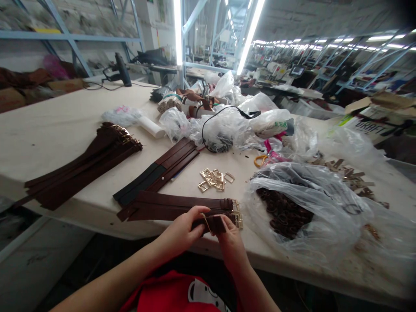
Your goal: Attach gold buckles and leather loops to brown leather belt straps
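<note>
Workshop, cream bench [65,117]. From the loose buckle pile [214,178]: nearer you, your left fingers [197,209] and right fingers [230,223] are clamped on a dark brown strap [219,224] with a gold buckle [206,224]. Bagged brown loops [284,212] right of pile; buckled straps [84,169] well left.

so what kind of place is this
Most likely a leather-goods workshop or factory floor: dark brown straps and a small heap of gold-toned buckles lie on the table, and rows of ceiling lights run far back.
</note>
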A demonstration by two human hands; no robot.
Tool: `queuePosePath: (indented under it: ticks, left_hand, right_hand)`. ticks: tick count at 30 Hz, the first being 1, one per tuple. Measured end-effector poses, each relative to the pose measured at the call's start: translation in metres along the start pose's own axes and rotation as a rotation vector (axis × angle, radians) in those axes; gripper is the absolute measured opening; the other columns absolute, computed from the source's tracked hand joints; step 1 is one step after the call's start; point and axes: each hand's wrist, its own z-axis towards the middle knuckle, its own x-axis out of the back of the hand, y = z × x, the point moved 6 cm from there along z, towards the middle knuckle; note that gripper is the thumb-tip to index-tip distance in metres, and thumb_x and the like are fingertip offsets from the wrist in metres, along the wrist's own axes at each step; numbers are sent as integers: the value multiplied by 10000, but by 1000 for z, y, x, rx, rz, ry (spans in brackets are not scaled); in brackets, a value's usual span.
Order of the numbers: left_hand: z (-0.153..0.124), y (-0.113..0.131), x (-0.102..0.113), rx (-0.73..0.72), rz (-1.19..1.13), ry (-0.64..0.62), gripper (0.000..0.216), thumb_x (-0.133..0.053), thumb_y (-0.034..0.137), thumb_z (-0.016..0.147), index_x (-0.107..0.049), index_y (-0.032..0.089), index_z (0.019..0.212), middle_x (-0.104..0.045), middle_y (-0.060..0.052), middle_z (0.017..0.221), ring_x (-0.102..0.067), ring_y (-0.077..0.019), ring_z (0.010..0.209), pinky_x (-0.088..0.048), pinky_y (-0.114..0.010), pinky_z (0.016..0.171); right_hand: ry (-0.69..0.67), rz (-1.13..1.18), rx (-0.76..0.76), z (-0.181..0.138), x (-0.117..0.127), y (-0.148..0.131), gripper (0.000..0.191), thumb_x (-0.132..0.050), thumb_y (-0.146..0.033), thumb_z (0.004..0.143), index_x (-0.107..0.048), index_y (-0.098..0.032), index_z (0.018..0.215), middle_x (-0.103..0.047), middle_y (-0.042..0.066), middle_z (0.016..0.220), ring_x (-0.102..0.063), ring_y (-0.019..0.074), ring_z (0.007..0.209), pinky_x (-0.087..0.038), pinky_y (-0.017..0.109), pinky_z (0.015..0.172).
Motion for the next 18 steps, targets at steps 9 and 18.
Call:
queuePosePath:
  ticks: [9,18]
  left_hand:
    - [-5,-6,3,104,119,30,392,-529,257,762,-454,192,1140,-636,-16,922,-582,-170,862,-422,-266,775]
    - [-8,-2,5,207,-34,-384,362,-554,427,730,-579,161,975,-631,-18,921,-564,-185,844,-433,-242,702]
  right_hand:
    - [-176,405,-465,-14,-21,34,285,-677,-419,665,-614,-186,817,-536,-35,614,-435,67,497,-355,193,488]
    - [-90,15,-61,-8,-10,-8,266,-641,-388,708,-462,-194,672,-453,-63,576,-397,77,513,-324,202,495]
